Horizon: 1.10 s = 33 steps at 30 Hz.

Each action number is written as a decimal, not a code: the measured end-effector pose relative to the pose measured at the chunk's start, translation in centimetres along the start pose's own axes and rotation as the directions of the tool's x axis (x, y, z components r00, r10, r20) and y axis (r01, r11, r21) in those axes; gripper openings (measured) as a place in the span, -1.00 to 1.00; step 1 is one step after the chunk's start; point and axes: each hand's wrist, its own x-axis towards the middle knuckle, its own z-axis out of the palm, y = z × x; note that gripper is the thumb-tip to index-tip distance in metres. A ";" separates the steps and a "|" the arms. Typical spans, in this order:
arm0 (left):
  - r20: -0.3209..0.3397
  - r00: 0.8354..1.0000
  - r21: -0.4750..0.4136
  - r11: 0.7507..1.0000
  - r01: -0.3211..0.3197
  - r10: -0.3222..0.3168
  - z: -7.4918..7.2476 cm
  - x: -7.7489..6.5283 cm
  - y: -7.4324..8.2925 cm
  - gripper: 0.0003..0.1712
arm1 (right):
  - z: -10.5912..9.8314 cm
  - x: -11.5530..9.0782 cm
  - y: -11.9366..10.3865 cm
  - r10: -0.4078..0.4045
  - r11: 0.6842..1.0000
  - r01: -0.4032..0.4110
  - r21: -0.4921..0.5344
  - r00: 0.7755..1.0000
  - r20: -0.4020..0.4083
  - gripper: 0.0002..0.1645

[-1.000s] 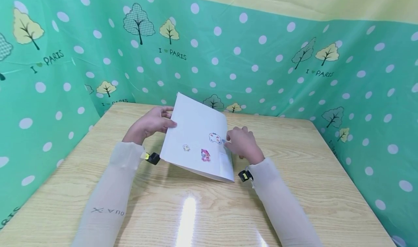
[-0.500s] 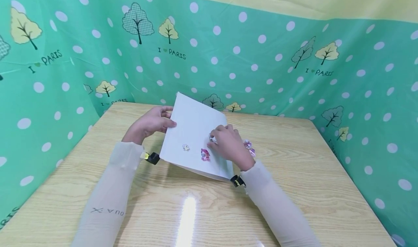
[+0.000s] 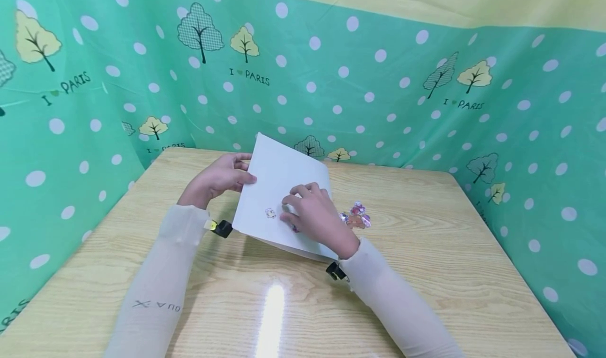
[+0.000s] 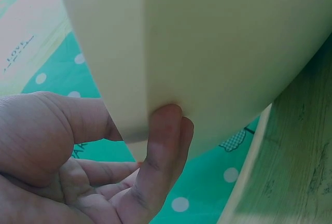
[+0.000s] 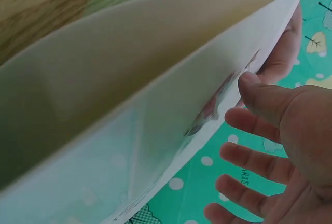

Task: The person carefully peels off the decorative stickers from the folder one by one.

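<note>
My left hand [image 3: 223, 178] pinches the left edge of a tilted white folded sheet [image 3: 279, 179]; the thumb lies on the front and the fingers [image 4: 165, 130] are behind it. Over the front of the sheet is my right hand [image 3: 314, 216], its fingers spread and slightly bent with nothing held. Its thumb is close to a pink sticker [image 3: 295, 228], mostly hidden by that hand in the head view. A small pale sticker [image 3: 270, 213] sits left of the right fingertips. In the right wrist view, the sheet's two layers gape apart.
Several shiny coloured pieces [image 3: 356, 216] lie on the wooden table [image 3: 426, 232] to the right of the sheet. Behind and beside the table hangs a green dotted cloth [image 3: 369, 84].
My right hand has moved left from the sheet's right edge across its front, covering the palette-shaped sticker's place. The shiny pieces on the table have come into view. My left hand keeps its grip.
</note>
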 end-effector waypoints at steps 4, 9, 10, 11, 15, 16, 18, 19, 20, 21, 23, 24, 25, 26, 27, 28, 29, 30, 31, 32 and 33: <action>0.006 1.000 -0.007 1.000 -0.001 0.001 0.0 0.0 0.1 -0.09 | -0.1 0.0 -0.6 -0.042 0.999 0.042 0.026 0.999 -0.025 -0.64; 0.006 1.000 -0.004 1.000 0.000 0.000 -0.1 -0.1 0.1 -0.09 | 0.2 0.0 -1.1 -0.103 0.994 0.105 0.022 0.991 -0.080 -0.73; 0.006 1.000 -0.004 1.000 -0.001 0.001 -0.1 -0.1 0.1 -0.09 | 0.3 0.0 -1.2 -0.115 0.993 0.118 0.020 0.989 -0.094 -0.75; 0.006 1.000 -0.005 1.000 -0.002 0.002 -0.1 -0.1 0.1 -0.09 | 0.4 0.0 -1.2 -0.127 0.991 0.130 0.020 0.986 -0.111 -0.76; 0.010 1.000 -0.005 1.000 -0.004 0.004 -0.1 -0.1 0.1 -0.09 | 0.5 0.0 -1.3 -0.163 0.986 0.167 0.011 0.973 -0.161 -0.82; 0.010 1.000 -0.002 1.000 -0.004 0.004 -0.1 -0.2 0.1 -0.09 | 0.6 0.0 -1.3 -0.171 0.985 0.174 0.004 0.970 -0.170 -0.83; 0.010 1.000 0.000 1.000 -0.002 0.002 0.0 -0.2 0.2 -0.09 | 0.7 0.0 -1.4 -0.183 0.983 0.185 -0.007 0.966 -0.183 -0.85; 0.010 1.000 0.001 1.000 -0.001 0.001 0.0 -0.2 0.2 -0.09 | 0.7 0.0 -1.4 -0.187 0.982 0.188 -0.013 0.964 -0.188 -0.86; 0.010 1.000 0.001 1.000 -0.001 0.001 0.0 -0.2 0.2 -0.09 | 0.8 0.0 -1.4 -0.190 0.982 0.190 -0.019 0.963 -0.190 -0.86; 0.010 1.000 0.001 1.000 -0.001 0.001 0.0 -0.2 0.2 -0.09 | 0.8 0.0 -1.4 -0.193 0.981 0.192 -0.024 0.963 -0.190 -0.87; 0.012 1.000 -0.003 1.000 -0.002 0.002 0.0 -0.1 0.2 -0.09 | 0.8 0.0 -1.5 -0.189 0.982 0.188 -0.024 0.964 -0.186 -0.87; 0.013 1.000 -0.005 1.000 -0.002 0.002 0.0 -0.1 0.1 -0.09 | 0.8 0.0 -1.5 -0.185 0.983 0.184 -0.024 0.966 -0.182 -0.88; 0.014 1.000 -0.008 1.000 -0.003 0.003 0.0 -0.1 0.1 -0.09 | 0.8 0.0 -1.6 -0.182 0.983 0.180 -0.023 0.967 -0.178 -0.88; 0.016 1.000 -0.010 1.000 -0.003 0.003 0.0 -0.1 0.1 -0.09 | 0.7 0.0 -1.6 -0.178 0.984 0.177 -0.021 0.969 -0.174 -0.88; 0.016 1.000 -0.010 1.000 -0.003 0.003 0.0 -0.1 0.1 -0.09 | 0.7 0.0 -1.6 -0.172 0.985 0.172 -0.016 0.970 -0.171 -0.88; 0.017 1.000 -0.011 1.000 -0.003 0.003 0.0 -0.1 0.1 -0.09 | 0.7 0.0 -1.6 -0.166 0.986 0.167 -0.010 0.972 -0.169 -0.88; 0.017 1.000 -0.011 1.000 -0.003 0.003 0.0 -0.1 0.1 -0.09 | 0.7 0.0 -1.6 -0.161 0.987 0.162 -0.006 0.973 -0.168 -0.88; 0.017 1.000 -0.008 1.000 -0.003 0.003 0.0 -0.1 0.2 -0.09 | 0.6 0.0 -1.6 -0.157 0.987 0.159 -0.003 0.973 -0.171 -0.89; 0.017 1.000 -0.006 1.000 -0.003 0.003 0.0 -0.1 0.2 -0.09 | 0.6 0.0 -1.6 -0.151 0.988 0.154 0.002 0.973 -0.174 -0.89; 0.016 1.000 -0.004 1.000 -0.004 0.004 0.0 -0.1 0.2 -0.09 | 0.6 0.0 -1.6 -0.145 0.989 0.148 0.006 0.973 -0.179 -0.90; 0.016 1.000 -0.002 1.000 -0.004 0.004 0.0 -0.1 0.3 -0.09 | 0.6 0.1 -1.6 -0.138 0.990 0.142 0.011 0.973 -0.183 -0.90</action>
